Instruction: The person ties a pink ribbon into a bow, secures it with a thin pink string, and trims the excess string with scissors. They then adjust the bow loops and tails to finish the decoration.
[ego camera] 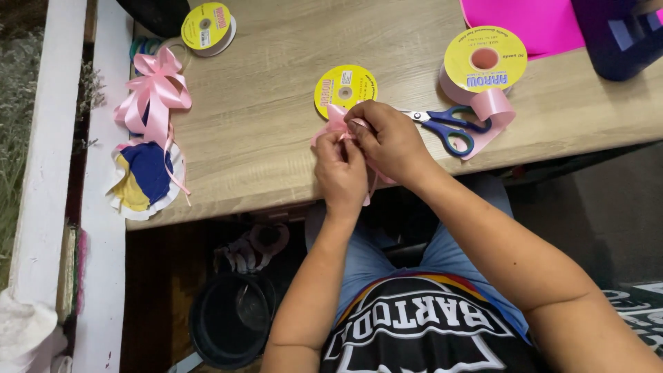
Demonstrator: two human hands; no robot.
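In the head view, the left hand (342, 173) and right hand (390, 141) meet just inside the near edge of the tabletop (276, 103), fingers of both pinched on a folded pink ribbon (336, 123). Blue-handled scissors (449, 126) lie just right of the hands, a small yellow spool (345, 88) just behind. Bare wood lies open to the left, up to a finished pink bow (153, 93) at the far left edge.

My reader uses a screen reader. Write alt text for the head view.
Two hands, left and right, pinch a pink ribbon at the edge of a wooden table. Blue scissors and yellow ribbon spools lie nearby; a finished pink bow sits far left.
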